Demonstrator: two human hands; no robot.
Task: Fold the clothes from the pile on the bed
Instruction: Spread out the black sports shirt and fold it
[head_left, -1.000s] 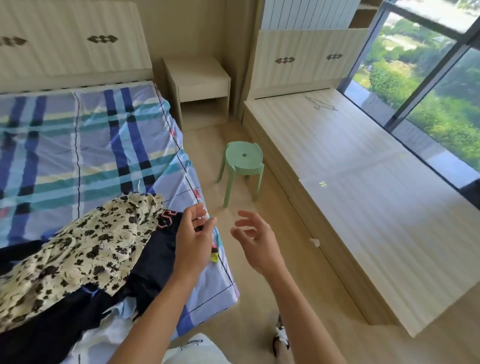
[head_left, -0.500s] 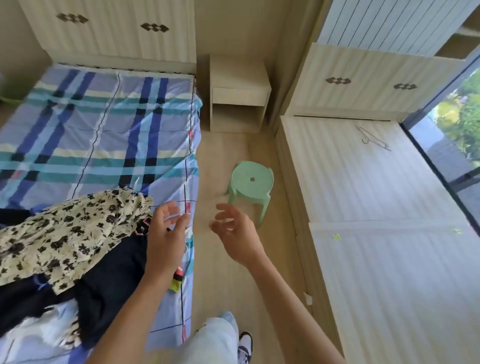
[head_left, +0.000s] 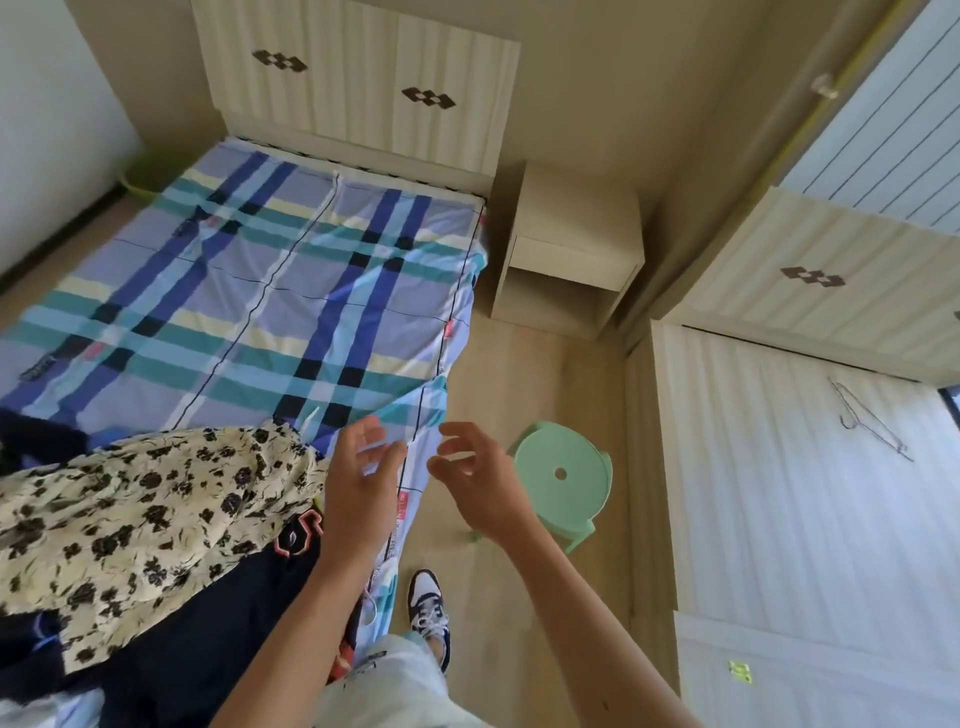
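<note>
Your left hand (head_left: 363, 483) is stretched out in front of you over the near right edge of the bed (head_left: 260, 291), palm turned inward, fingers loosely spread and gripping nothing. Your right hand (head_left: 478, 483) is raised level with it, just beside it but apart, fingers gently curled and equally empty. It hangs over the floor strip between the bed and the green stool (head_left: 563, 483). Both forearms reach forward from the bottom of the view, and neither hand touches any cloth.

The pile of clothes (head_left: 156, 571) lies on the near end of the bed, to the left of your left hand. On top sprawls a cream floral garment (head_left: 145, 519), crumpled and unfolded, its black print facing up. Under it is a dark navy garment (head_left: 208, 660) with orange-outlined lettering (head_left: 298, 535) showing close to your left wrist. More dark fabric pokes out at the far left. The rest of the plaid sheet beyond the pile lies flat.
</note>
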